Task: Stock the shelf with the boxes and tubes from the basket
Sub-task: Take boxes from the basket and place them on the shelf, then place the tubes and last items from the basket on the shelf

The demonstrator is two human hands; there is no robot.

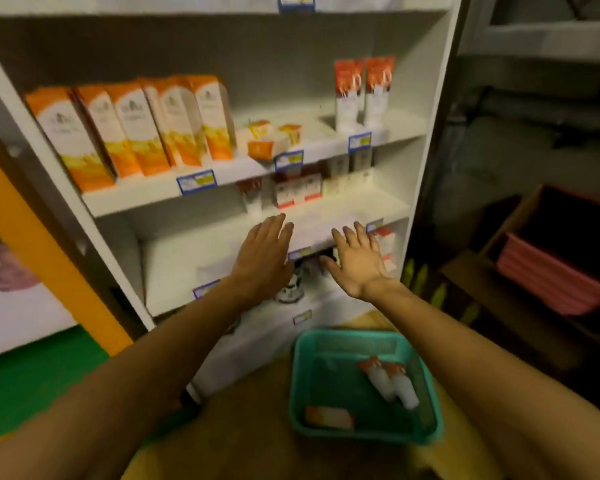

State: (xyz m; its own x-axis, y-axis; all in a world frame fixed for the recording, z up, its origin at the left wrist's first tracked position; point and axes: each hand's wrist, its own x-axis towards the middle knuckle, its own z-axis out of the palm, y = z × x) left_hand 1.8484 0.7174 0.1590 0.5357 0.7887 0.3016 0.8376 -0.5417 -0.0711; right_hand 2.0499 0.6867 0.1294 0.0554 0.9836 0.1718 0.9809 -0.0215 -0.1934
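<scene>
In front of the white shelf unit (329, 209), my left hand (262, 258) and my right hand (355, 263) are both spread flat with the fingers apart, and neither is carrying anything. Down by my knees the teal basket (298, 382) sits on the floor, and what remains to stock lies inside it: two white tubes with orange-red ends (390, 381) side by side, and one small flat box (328, 417) near the front wall. I judge the tubes light, soft and a little slick, so I would take one around the firmer cap end, not squeeze its middle. The box looks like thin card, stiff enough to pinch across its narrow sides. Matching tubes (362, 93) already stand upright on an upper shelf.
</scene>
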